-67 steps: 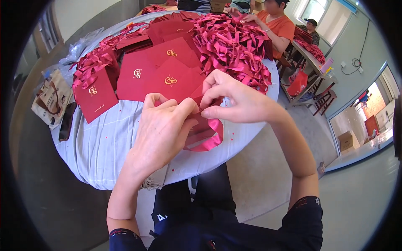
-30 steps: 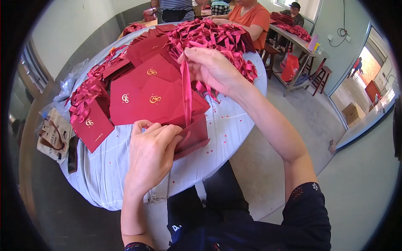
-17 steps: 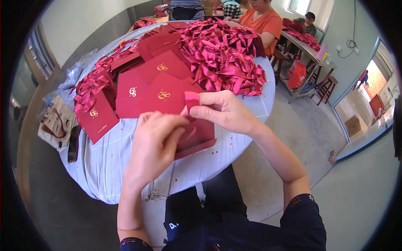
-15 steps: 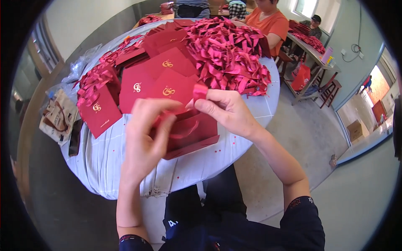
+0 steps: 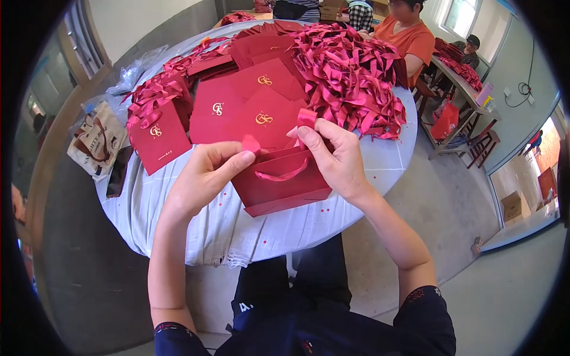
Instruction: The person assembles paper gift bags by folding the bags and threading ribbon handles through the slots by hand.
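The left hand pinches a ribbon tip between thumb and finger; at its three o'clock, the right hand pinches a curled ribbon end. Between them sits a red paper bag, near the worktop's five o'clock edge. From it, red flat bags lie at eleven, a ribbon heap at one, a phone at nine.

Paper bag: on the counter before you, between your left fingers and your right fingers.
Other bags: overlapping on the counter behind it.
Ribbon heap: behind, to your right, beside the other bags.
Phone: at the counter's left edge.
Tote: just left of the phone.
Stool: on the floor, well to your right.
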Demonstrator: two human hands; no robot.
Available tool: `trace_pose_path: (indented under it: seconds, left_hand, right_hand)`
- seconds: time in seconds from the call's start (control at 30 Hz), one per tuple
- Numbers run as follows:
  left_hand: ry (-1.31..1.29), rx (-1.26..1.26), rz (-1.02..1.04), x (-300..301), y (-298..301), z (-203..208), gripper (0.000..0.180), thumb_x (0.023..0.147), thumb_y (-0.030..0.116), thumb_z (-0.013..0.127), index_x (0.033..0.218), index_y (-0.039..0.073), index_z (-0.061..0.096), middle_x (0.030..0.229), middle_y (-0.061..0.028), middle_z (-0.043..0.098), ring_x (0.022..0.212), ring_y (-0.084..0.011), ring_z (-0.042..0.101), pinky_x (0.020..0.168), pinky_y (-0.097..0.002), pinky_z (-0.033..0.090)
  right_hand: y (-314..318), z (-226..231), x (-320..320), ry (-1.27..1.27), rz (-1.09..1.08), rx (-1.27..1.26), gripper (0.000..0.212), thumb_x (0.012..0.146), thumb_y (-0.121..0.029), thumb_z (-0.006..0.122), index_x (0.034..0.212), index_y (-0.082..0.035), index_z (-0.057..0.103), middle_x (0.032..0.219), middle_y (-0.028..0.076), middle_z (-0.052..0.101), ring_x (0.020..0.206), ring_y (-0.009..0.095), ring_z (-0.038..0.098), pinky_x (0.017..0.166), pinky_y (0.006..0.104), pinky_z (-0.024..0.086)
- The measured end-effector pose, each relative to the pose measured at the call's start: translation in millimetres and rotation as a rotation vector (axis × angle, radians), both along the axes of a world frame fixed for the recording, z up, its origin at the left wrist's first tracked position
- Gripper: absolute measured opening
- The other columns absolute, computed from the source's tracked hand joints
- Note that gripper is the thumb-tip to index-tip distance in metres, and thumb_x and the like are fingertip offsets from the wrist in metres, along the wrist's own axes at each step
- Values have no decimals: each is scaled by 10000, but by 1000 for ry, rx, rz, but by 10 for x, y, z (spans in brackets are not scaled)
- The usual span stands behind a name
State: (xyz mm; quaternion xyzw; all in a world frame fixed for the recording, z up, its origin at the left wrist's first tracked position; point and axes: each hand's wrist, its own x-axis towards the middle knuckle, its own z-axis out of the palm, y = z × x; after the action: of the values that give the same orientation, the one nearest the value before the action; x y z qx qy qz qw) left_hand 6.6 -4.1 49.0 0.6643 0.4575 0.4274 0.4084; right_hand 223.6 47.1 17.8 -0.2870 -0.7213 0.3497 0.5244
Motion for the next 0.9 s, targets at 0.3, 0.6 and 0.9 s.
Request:
trace_pose_path:
  seconds: [0.3,0.6,0.9]
  left_hand:
    - [279,157,198,159,75,-15,119,912,55,596,903,-50,650,827,-15,662,781,-45,560,703,-206,454]
    - [-35,201,393,155,259,-549,177,907,97,610,796,-33,567,628,-13,532,623,-40,433,543,-243,376]
    - [98,67,344,68,204,-848,160,893,106,608,824,-39,608,649,-80,596,597,-119,500,562,-290,405]
  right_hand:
    - [-83,0,-84,-60,-130,115,189,946,-116,580,950,60,649,754,47,636,689,48,516,620,216,435]
    - [-232,-257,-248,19,-232,74,173,947,-94,567,878,48,637,686,48,586,626,44,475,547,223,404]
    - [-162,-481,-142,-105,-129,-217,134,931,-93,590,911,32,632,695,0,593,643,26,517,560,202,409]
